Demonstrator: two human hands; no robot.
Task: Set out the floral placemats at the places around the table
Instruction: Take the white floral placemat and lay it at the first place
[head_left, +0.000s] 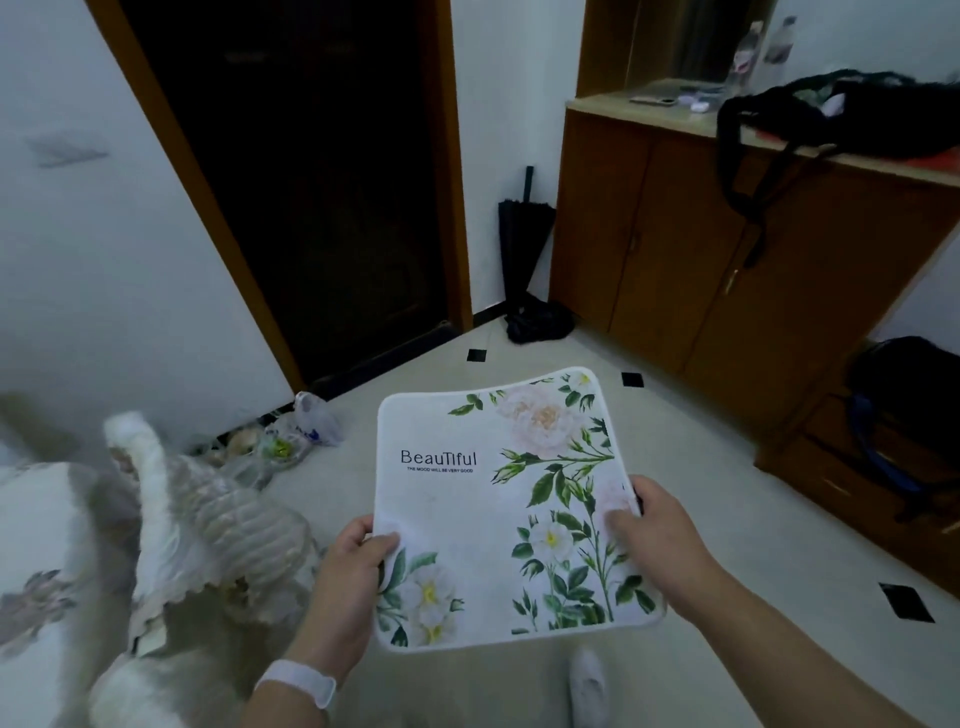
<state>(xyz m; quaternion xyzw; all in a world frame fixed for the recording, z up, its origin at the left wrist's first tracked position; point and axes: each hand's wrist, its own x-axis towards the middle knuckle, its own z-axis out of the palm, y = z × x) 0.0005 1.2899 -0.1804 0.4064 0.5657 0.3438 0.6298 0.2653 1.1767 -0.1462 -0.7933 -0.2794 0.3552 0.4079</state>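
- You've got the floral placemat (498, 509) up in both hands, printed side facing you. It is held fairly flat above the tiled floor (727, 519), right in the middle of the view.
- Your left hand (353, 571) pinches the near-left edge, thumb on top and fingers curled underneath. There's a white wristband (298, 680) on that wrist.
- Your right hand (654, 530) grips the right edge the same way, with the thumb pressed on a pale pink flower and the fingers tucked below.
- The word "Beautiful" reads across the mat's left half, and its far edge bows upward a little.
- Near left is a blurred surface under a floral cloth (31, 519); the mat is not touching it.
- Far right stands a wooden cabinet (701, 260) with a black bag (857, 119) on top.
- A folded black umbrella (524, 234) leans in the corner between the cabinet and the dark door (322, 182).
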